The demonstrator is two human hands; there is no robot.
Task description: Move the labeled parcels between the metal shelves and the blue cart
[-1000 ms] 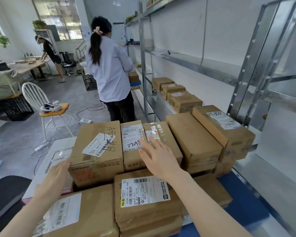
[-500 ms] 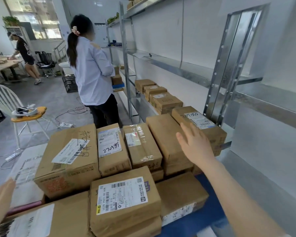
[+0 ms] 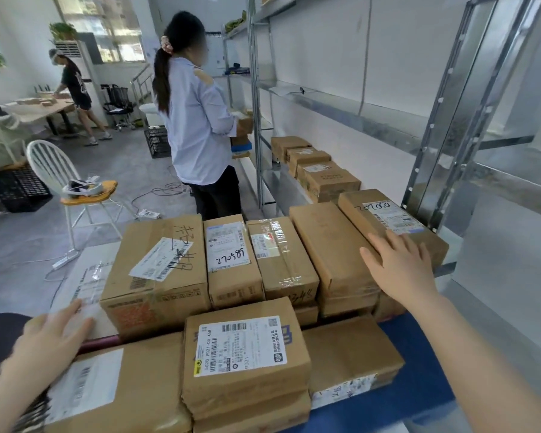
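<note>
Head view: taped cardboard parcels [image 3: 231, 254] are crowded on the blue cart [image 3: 419, 398], metal shelves [image 3: 331, 104] alongside. The right hand [image 3: 400, 267] is laid flat, fingers spread, on a labeled parcel [image 3: 384, 220]; the left hand [image 3: 49, 342] is unclenched.

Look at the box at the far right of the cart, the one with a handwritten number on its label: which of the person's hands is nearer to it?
Right. The right hand rests on that box's near end; the left hand is across the cart, by the white parcel.
</note>
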